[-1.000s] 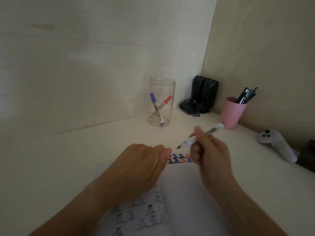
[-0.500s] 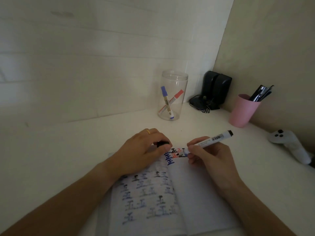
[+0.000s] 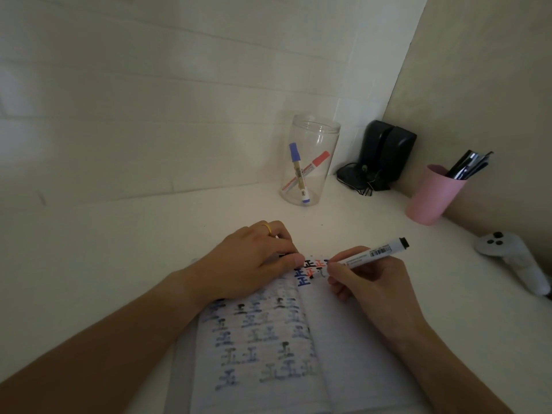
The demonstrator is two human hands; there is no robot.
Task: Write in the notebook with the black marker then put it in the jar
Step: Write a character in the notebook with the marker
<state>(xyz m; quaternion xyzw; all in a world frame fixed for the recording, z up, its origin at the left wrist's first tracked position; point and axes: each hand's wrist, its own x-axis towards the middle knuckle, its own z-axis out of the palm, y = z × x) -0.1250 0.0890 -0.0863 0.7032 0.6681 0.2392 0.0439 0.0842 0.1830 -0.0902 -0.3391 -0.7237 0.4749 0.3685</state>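
Observation:
An open notebook (image 3: 343,354) lies on the white desk, its left page filled with blue and black characters. My right hand (image 3: 373,282) grips the black marker (image 3: 379,251), its tip down on the top of the right page beside red and black characters. My left hand (image 3: 254,264), wearing a gold ring, presses on the notebook's top left corner with its fingers curled over a small black piece, apparently the marker's cap. The clear jar (image 3: 316,135) stands behind the notebook by the wall and holds a blue marker and a red marker.
A pink cup (image 3: 430,198) of pens stands at the right by the side wall. Two black speakers (image 3: 388,150) with a cable sit in the corner. A white controller (image 3: 513,258) lies at the far right of the desk.
My hands came down from above the desk onto the notebook. The marker's tip went from pointing at my left hand to touching the right page. The view shifted closer.

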